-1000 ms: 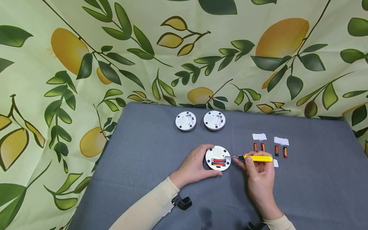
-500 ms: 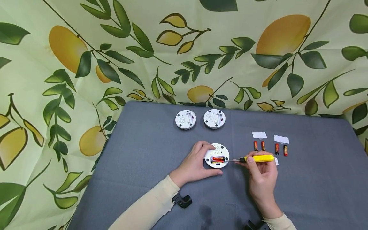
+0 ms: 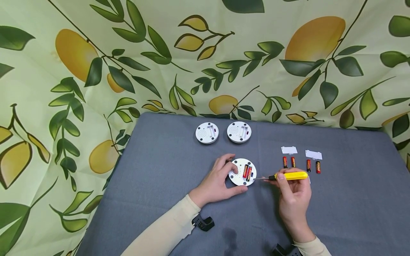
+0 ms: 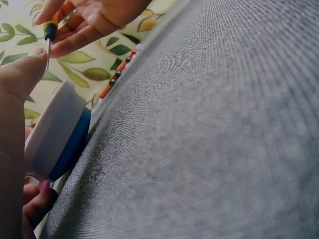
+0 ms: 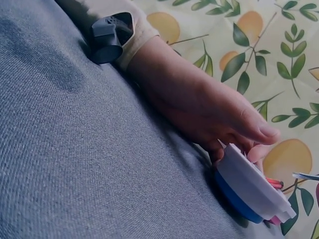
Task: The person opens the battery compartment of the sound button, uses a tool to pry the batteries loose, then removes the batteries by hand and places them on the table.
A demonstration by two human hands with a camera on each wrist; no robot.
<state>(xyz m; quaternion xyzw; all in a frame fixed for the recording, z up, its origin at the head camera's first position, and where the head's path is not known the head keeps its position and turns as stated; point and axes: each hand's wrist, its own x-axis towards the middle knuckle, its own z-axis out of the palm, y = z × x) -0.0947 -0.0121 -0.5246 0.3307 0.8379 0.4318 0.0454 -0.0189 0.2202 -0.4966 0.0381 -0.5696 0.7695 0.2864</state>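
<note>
My left hand (image 3: 217, 183) grips a round white battery-powered device (image 3: 238, 181) at its rim, thumb on the near side and fingers at the far left. Its underside faces up, with two red-and-black batteries (image 3: 247, 172) lying in the open compartment. From the side, in the right wrist view, the device (image 5: 251, 181) shows a blue lower part and sits tilted. My right hand (image 3: 294, 204) holds a screwdriver (image 3: 291, 175) by its yellow handle, the shaft pointing left. In the head view the screwdriver's tip reaches the device's right rim.
Two similar white devices (image 3: 206, 133) (image 3: 239, 132) stand at the back of the grey-covered table (image 3: 160, 170), compartments up. To the right lie white battery covers (image 3: 289, 150) (image 3: 313, 155) and several loose batteries (image 3: 308, 165). Another white piece is mostly hidden behind my right hand.
The device has been turned in my left hand, so its batteries, formerly lying sideways, now point away from me. My left fingers have shifted on it; the screwdriver has moved slightly right.
</note>
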